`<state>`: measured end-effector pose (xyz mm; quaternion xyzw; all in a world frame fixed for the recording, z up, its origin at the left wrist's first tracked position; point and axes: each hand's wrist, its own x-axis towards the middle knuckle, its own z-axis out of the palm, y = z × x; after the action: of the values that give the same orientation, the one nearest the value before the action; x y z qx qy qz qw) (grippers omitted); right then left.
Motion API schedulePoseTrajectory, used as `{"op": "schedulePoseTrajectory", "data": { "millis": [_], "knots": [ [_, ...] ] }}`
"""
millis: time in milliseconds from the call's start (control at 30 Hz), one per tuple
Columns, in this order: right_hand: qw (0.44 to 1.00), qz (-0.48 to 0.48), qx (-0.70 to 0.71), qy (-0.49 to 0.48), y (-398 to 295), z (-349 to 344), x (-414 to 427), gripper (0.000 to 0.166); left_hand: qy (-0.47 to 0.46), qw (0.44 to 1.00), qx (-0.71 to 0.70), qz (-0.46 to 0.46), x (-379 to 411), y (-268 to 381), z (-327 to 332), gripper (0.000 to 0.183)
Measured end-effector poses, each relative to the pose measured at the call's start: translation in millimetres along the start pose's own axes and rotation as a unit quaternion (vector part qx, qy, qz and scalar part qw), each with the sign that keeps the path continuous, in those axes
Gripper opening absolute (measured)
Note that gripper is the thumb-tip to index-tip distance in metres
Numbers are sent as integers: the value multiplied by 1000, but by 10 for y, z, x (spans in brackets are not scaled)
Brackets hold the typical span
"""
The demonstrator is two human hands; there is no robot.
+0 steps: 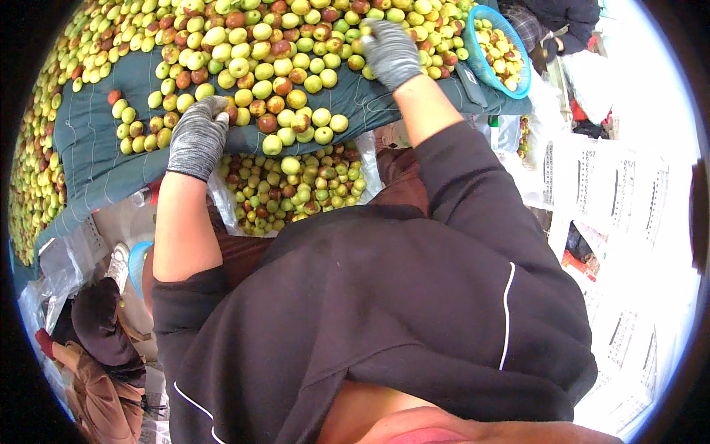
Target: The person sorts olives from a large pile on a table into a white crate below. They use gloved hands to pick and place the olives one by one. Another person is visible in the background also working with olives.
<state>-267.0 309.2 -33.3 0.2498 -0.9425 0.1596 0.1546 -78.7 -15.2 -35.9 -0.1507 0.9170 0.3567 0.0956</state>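
Note:
My left hand point(198, 137), in a grey knitted glove, is at the front edge of the green quilted cloth point(89, 133). Its bent fingertips touch or nearly touch a reddish-brown jujube point(231, 115); whether they grip it is hidden. Farther forward and to the right, my right hand point(391, 55), gloved alike, lies palm down over the heap of jujubes point(260, 33), fingers bent among the fruit. Anything beneath that palm is out of sight. Yellow-green and brown-blotched jujubes point(302, 125) lie between the hands. Below the cloth's edge, a plastic-lined container holds more jujubes point(299, 188).
A blue plastic basket point(473, 41) of jujubes stands at the right, with a flat dark phone-like object point(471, 86) beside it. White perforated crates point(599, 183) line the right side. Another person's brown clothing point(102, 388) shows at lower left, and dark clothing point(571, 22) at upper right.

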Motion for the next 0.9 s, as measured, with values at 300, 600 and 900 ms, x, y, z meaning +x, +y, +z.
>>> {"op": "schedulePoseTrajectory", "data": {
  "millis": [300,600,900],
  "knots": [
    [985,-96,45,-139,-787,473,-551,34,17,999,-26,-12,61,94,10,28],
    [991,112,-22,74,184,-251,676,36,11,998,-51,-29,19,198,-33,28],
    [985,15,3,-175,-365,269,633,68,9,999,-51,-4,32,232,-49,27]
  ]
}}
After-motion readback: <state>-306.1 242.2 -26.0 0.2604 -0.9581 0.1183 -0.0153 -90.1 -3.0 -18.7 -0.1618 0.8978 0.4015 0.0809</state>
